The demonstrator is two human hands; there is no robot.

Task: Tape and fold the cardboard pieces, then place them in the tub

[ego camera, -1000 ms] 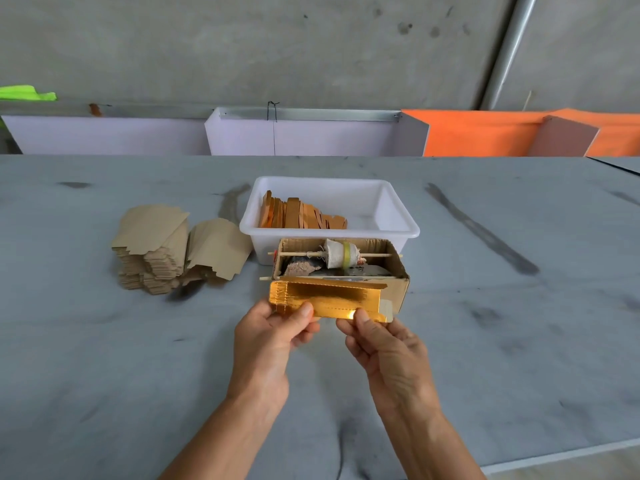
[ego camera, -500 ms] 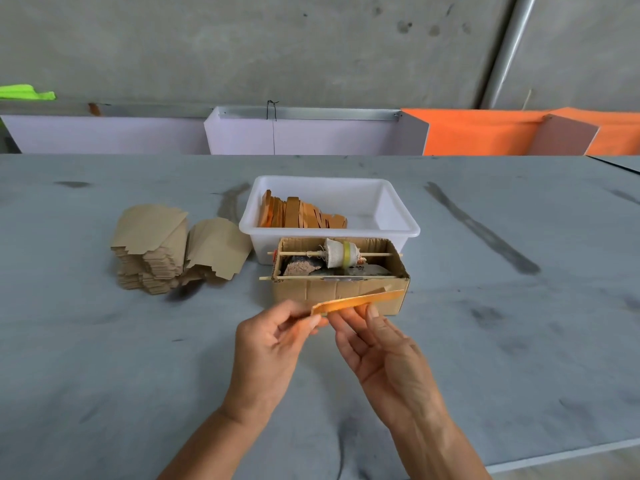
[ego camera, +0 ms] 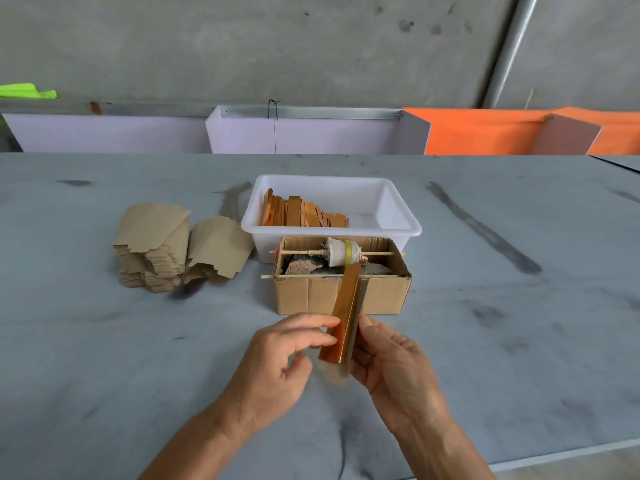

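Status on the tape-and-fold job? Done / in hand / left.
Done: a row of folded gold-orange pieces stands in the left part of the white plastic tub. In hand: one folded gold cardboard piece, held on end between the left hand and right hand, not yet in the tub. Left: a sizeable stack of flat brown cardboard blanks on the grey table.

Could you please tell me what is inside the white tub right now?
The white tub holds a row of folded gold pieces standing on edge along its left side. The right part looks bare; the near wall hides the floor just behind it.
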